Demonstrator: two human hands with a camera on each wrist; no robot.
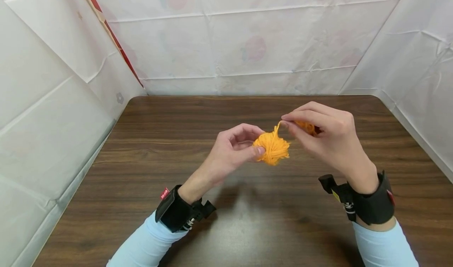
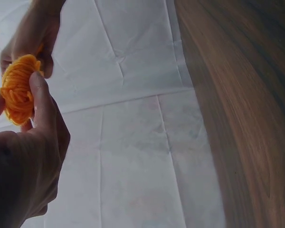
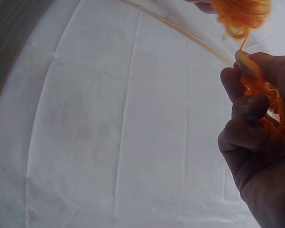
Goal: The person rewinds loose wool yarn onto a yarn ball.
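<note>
Left hand (image 1: 231, 149) fingers pinching orange yarn ball (image 1: 271, 148), right hand (image 1: 327, 135) pinching its strand, brown table (image 1: 159, 153) beneath

The right hand (image 3: 256, 142) fills the lower right corner, its fingers (image 3: 249, 107) curled around loose orange yarn (image 3: 268, 102). Above the hand, a single strand (image 3: 243, 42) rises from the pinching grip to a yarn ball (image 3: 240, 13) at the top edge. A creased white sheet (image 3: 123, 133) spreads left of the hand, and a dark strip of desk (image 3: 9, 33) lies beyond it.
</note>
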